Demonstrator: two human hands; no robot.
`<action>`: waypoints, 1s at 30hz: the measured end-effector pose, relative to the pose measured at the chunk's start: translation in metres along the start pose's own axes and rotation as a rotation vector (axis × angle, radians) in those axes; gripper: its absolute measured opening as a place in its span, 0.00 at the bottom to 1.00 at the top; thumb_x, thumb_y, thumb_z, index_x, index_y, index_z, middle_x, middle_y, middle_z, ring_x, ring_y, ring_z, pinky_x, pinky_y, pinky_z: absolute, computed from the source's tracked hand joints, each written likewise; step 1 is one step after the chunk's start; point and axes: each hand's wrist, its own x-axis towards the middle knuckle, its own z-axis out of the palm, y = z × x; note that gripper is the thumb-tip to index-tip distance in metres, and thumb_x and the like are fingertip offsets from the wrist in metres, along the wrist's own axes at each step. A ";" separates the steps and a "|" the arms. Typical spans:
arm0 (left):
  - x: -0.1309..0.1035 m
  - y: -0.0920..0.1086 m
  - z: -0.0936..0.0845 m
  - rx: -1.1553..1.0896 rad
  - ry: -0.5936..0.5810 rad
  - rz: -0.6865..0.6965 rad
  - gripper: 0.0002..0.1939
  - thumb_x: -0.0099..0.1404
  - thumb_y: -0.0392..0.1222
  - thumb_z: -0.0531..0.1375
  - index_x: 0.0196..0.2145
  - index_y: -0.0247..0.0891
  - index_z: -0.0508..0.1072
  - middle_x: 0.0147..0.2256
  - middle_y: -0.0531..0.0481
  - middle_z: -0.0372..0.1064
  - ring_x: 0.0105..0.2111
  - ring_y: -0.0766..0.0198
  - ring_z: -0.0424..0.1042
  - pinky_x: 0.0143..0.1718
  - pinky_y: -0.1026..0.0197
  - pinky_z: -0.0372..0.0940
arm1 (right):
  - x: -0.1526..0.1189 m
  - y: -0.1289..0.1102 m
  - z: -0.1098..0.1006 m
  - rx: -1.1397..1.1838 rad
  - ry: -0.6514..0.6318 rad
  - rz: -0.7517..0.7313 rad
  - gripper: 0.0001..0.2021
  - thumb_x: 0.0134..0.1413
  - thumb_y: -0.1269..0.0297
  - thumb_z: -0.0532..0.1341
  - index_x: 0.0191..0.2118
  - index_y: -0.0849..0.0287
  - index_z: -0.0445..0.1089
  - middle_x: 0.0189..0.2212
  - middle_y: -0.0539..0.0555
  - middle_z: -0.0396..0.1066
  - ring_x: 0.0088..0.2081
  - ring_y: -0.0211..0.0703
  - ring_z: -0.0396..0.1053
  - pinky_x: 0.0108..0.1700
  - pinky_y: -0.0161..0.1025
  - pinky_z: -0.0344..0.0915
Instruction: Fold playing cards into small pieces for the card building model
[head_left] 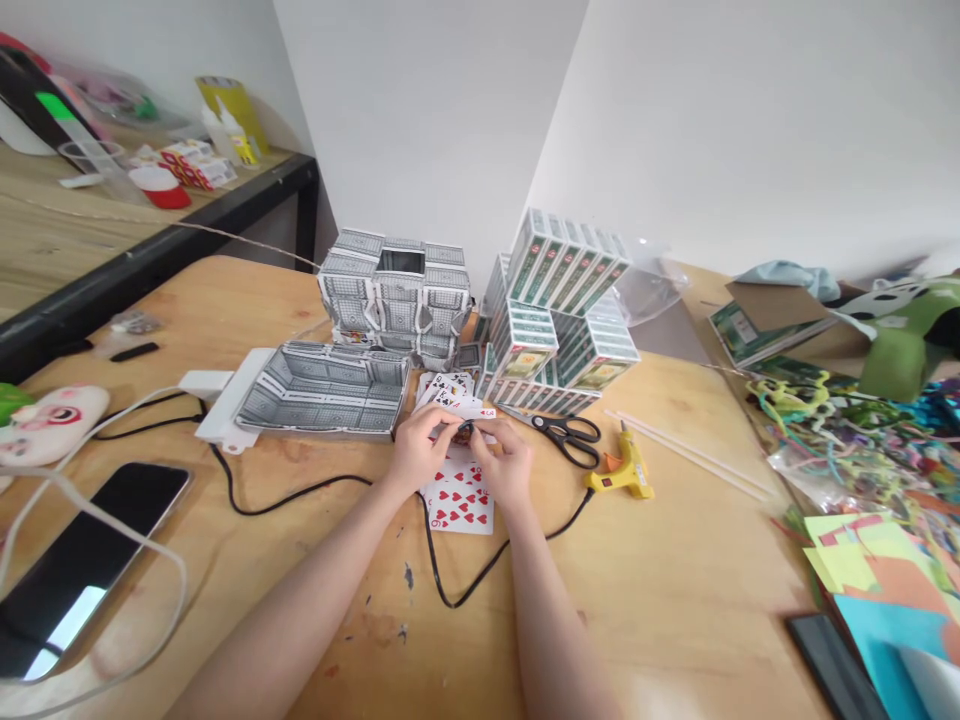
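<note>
My left hand point(421, 447) and my right hand point(504, 465) meet over loose playing cards, fingertips pinched on a small dark piece point(466, 432) too small to name. Beneath them lie several playing cards point(463, 508), heart cards nearest me. Behind and to the left is an open tray built of grey-backed cards point(259, 408). A larger structure of the same cards point(439, 300) stands behind that. Beside my right hand lie black-handled scissors point(556, 432) and a yellow glue gun point(628, 468).
Stacked card boxes point(529, 345) stand at the back. Two glue sticks point(694, 458) lie right of the glue gun. A black cord point(480, 585) loops in front of the cards. A phone point(97, 550) lies at left. Coloured paper point(889, 610) and craft scraps point(847, 430) cover the right side.
</note>
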 end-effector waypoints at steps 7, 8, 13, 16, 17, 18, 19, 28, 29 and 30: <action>0.002 -0.002 0.002 -0.136 0.051 -0.127 0.04 0.59 0.36 0.56 0.27 0.37 0.70 0.29 0.51 0.69 0.31 0.65 0.69 0.35 0.62 0.65 | -0.001 -0.004 0.002 0.193 -0.075 0.228 0.10 0.48 0.61 0.59 0.32 0.59 0.76 0.28 0.51 0.75 0.29 0.42 0.71 0.33 0.37 0.68; 0.002 -0.002 0.002 -0.158 0.049 -0.148 0.04 0.58 0.36 0.57 0.27 0.37 0.71 0.28 0.51 0.69 0.31 0.66 0.69 0.34 0.63 0.65 | -0.001 -0.005 0.002 0.222 -0.089 0.255 0.10 0.48 0.62 0.59 0.32 0.59 0.76 0.28 0.51 0.75 0.29 0.41 0.70 0.32 0.37 0.67; 0.005 -0.003 0.000 -0.254 0.032 -0.222 0.05 0.57 0.38 0.58 0.26 0.36 0.72 0.27 0.51 0.69 0.28 0.66 0.68 0.30 0.64 0.64 | 0.000 -0.007 -0.002 0.354 -0.148 0.328 0.10 0.48 0.64 0.58 0.33 0.60 0.76 0.26 0.50 0.74 0.25 0.38 0.68 0.26 0.34 0.64; 0.005 -0.002 0.000 -0.293 0.026 -0.245 0.07 0.57 0.40 0.58 0.26 0.36 0.72 0.26 0.51 0.68 0.27 0.67 0.68 0.28 0.65 0.64 | 0.001 -0.006 -0.006 0.389 -0.180 0.333 0.10 0.47 0.64 0.58 0.33 0.60 0.76 0.25 0.50 0.74 0.24 0.37 0.67 0.26 0.33 0.63; 0.005 -0.001 0.000 -0.298 0.025 -0.248 0.07 0.58 0.41 0.58 0.26 0.36 0.72 0.26 0.51 0.68 0.27 0.67 0.68 0.28 0.65 0.64 | 0.001 -0.004 -0.007 0.391 -0.190 0.329 0.10 0.47 0.64 0.58 0.33 0.59 0.76 0.26 0.50 0.75 0.24 0.38 0.68 0.26 0.34 0.64; 0.005 -0.001 0.001 -0.298 0.027 -0.246 0.07 0.58 0.41 0.58 0.26 0.36 0.72 0.26 0.51 0.69 0.27 0.67 0.68 0.28 0.65 0.64 | 0.002 -0.003 -0.008 0.392 -0.198 0.323 0.10 0.47 0.64 0.58 0.34 0.59 0.76 0.27 0.50 0.75 0.26 0.39 0.69 0.27 0.35 0.65; 0.005 -0.001 0.001 -0.293 0.031 -0.240 0.07 0.58 0.41 0.58 0.27 0.36 0.72 0.26 0.51 0.69 0.27 0.67 0.68 0.29 0.64 0.64 | 0.002 -0.001 -0.009 0.386 -0.204 0.313 0.11 0.48 0.64 0.58 0.34 0.58 0.76 0.28 0.51 0.76 0.27 0.40 0.70 0.29 0.36 0.66; 0.005 0.007 0.001 -0.046 0.065 0.076 0.04 0.59 0.38 0.58 0.30 0.40 0.73 0.30 0.49 0.72 0.34 0.63 0.69 0.39 0.57 0.65 | 0.003 0.007 -0.010 0.047 -0.047 0.021 0.09 0.53 0.64 0.57 0.34 0.55 0.75 0.32 0.54 0.75 0.36 0.44 0.70 0.41 0.43 0.67; 0.005 0.007 0.001 -0.023 0.063 0.102 0.04 0.59 0.38 0.58 0.30 0.40 0.73 0.29 0.49 0.72 0.34 0.63 0.69 0.39 0.56 0.66 | 0.003 0.007 -0.010 -0.003 -0.022 -0.040 0.09 0.53 0.65 0.56 0.34 0.55 0.75 0.31 0.54 0.74 0.37 0.45 0.69 0.42 0.43 0.67; 0.004 0.007 0.001 -0.005 0.065 0.119 0.03 0.58 0.38 0.58 0.30 0.40 0.73 0.29 0.49 0.72 0.34 0.63 0.69 0.39 0.56 0.66 | 0.003 0.007 -0.010 -0.044 -0.002 -0.093 0.09 0.54 0.66 0.56 0.34 0.54 0.74 0.31 0.54 0.74 0.37 0.45 0.68 0.42 0.44 0.66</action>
